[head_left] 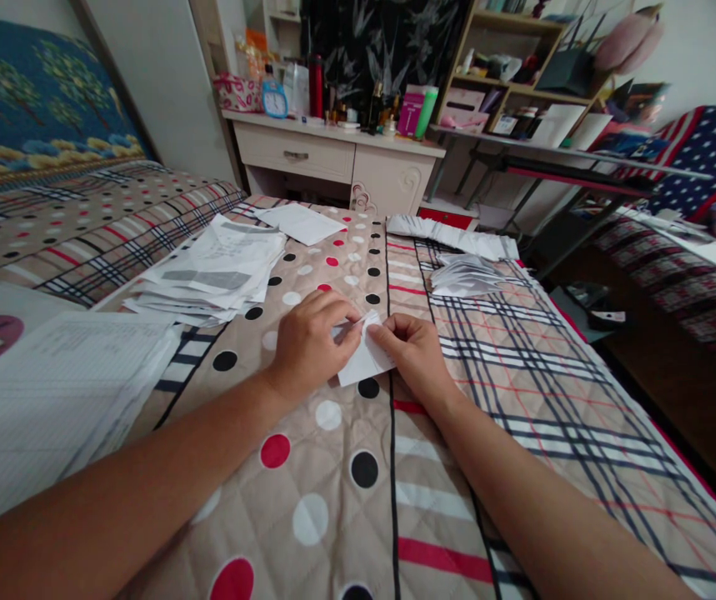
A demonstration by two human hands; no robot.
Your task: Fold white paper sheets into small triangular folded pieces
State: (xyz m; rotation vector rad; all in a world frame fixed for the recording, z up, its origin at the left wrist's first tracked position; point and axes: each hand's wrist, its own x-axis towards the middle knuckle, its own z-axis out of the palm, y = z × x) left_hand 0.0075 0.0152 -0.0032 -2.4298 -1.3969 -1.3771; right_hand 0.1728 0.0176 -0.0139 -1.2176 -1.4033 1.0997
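Between my two hands is a small folded piece of white paper (363,360), held just over the quilted bedspread (345,433). My left hand (317,337) pinches its upper left part between thumb and fingers. On the other side, my right hand (413,346) grips the paper's right edge, thumb on top. Fingers hide part of the folds. To the left of my hands lies a stack of loose printed sheets (213,267). Beyond it rests a flat white sheet (304,223). Several folded paper pieces (467,275) are bunched on the right, below a long row of folded paper (451,236).
A larger pile of lined paper (76,375) is at the near left. Past the bed's far end stands a white dresser (295,154) with a blue alarm clock (274,102) and bottles. A metal-legged desk (563,154) with shelves is at the right.
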